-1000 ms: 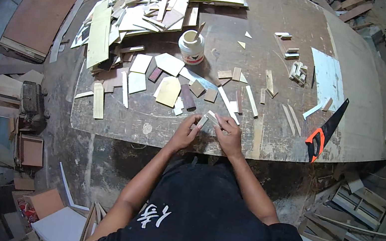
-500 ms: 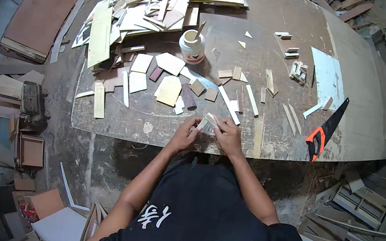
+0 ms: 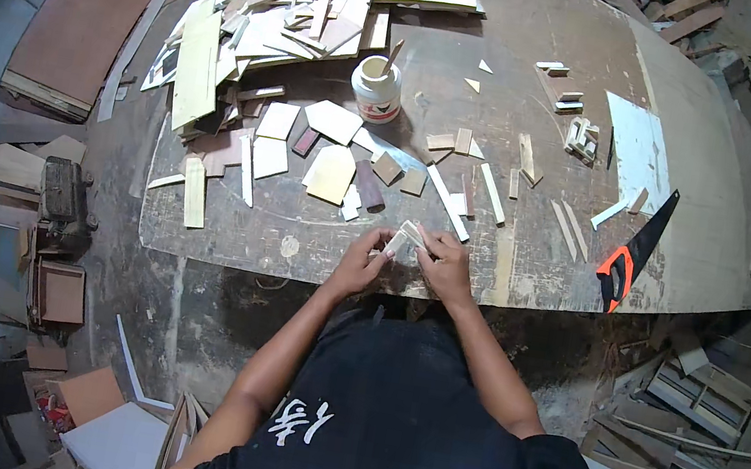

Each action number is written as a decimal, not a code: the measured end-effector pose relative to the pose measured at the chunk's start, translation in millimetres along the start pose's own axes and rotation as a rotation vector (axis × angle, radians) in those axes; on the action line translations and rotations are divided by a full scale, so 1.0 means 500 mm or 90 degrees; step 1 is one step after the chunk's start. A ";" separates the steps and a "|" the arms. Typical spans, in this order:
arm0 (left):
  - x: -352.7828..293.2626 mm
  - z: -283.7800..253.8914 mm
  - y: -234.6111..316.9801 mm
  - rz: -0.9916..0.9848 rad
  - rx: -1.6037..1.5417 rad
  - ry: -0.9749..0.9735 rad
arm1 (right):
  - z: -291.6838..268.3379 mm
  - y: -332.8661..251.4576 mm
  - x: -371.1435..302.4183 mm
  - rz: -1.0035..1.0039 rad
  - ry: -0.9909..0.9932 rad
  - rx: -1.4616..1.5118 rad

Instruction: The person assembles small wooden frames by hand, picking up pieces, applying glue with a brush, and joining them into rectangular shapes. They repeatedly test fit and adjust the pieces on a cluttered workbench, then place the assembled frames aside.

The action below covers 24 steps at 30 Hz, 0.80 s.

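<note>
Near the table's front edge, my left hand (image 3: 361,263) and my right hand (image 3: 447,268) pinch two small pale wood strips (image 3: 410,229) between thumbs and fingers. The strips meet at their far ends in an angled corner, like an upside-down V; whether they are joined is too small to tell. Just beyond my hands lie a dark brown wood block (image 3: 370,185), a pale yellow wood piece (image 3: 331,174) and a long white-edged strip (image 3: 448,203). Farther off stands an open white jar (image 3: 377,97) with a stick (image 3: 393,56) leaning in it.
A heap of wood offcuts (image 3: 281,23) covers the table's far left. At right lie a handsaw (image 3: 625,259) with an orange and black handle, a light blue board (image 3: 640,149) and a small wooden assembly (image 3: 582,139). Scrap wood frames (image 3: 701,399) rest on the floor at right.
My hands keep the same hold on the two strips. The whole view has shifted very slightly; nothing on the table has visibly moved.
</note>
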<state>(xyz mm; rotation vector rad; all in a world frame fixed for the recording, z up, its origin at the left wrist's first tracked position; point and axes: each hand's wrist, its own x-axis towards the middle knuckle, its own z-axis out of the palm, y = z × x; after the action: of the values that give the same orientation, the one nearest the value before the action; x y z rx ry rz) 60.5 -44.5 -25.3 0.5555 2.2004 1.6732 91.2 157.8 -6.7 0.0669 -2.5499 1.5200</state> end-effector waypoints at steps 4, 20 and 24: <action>-0.005 0.001 -0.013 -0.041 -0.066 -0.011 | -0.012 -0.005 0.002 0.012 -0.034 0.014; -0.005 0.016 0.022 -0.085 -0.154 -0.003 | -0.013 -0.006 -0.006 -0.001 -0.038 0.093; -0.005 0.022 0.000 -0.052 -0.094 0.009 | -0.013 -0.004 -0.010 0.026 -0.047 0.079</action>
<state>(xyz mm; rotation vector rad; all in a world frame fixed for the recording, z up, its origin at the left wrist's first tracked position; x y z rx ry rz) 67.7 -36.5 -28.4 0.4121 2.0581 1.7828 97.1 162.3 -2.6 0.0889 -2.5256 1.7204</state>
